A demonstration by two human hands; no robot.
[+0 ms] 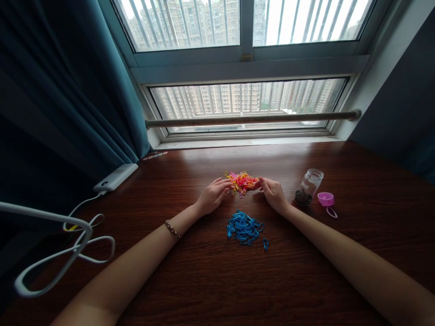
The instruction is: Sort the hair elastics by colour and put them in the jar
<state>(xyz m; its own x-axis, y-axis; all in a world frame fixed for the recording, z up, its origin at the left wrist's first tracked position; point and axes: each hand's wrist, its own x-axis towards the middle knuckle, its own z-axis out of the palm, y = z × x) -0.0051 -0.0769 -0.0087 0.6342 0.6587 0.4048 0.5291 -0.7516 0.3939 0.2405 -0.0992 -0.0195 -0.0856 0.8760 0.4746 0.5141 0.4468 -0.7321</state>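
Observation:
A pile of small red, yellow and pink rubber bands (pixel 242 182) lies on the dark wooden table between my two hands. My left hand (pixel 213 197) rests at its left edge, fingers stretched out and touching the nearest bands. At the right edge is my right hand (pixel 272 192), its fingers slightly bent toward the pile, with nothing visibly held. Nearer to me lies a separate heap of blue rubber bands (pixel 244 227). One loose blue band (pixel 265 244) sits just right of that heap.
Right of my right hand stands a clear jar (pixel 310 183) with dark small things at its bottom. Beside it lies a pink lid (pixel 326 198) with a loop. A white power strip (pixel 116 177) and its white cable (pixel 84 233) are at the left. A window rises behind the table (pixel 190 280).

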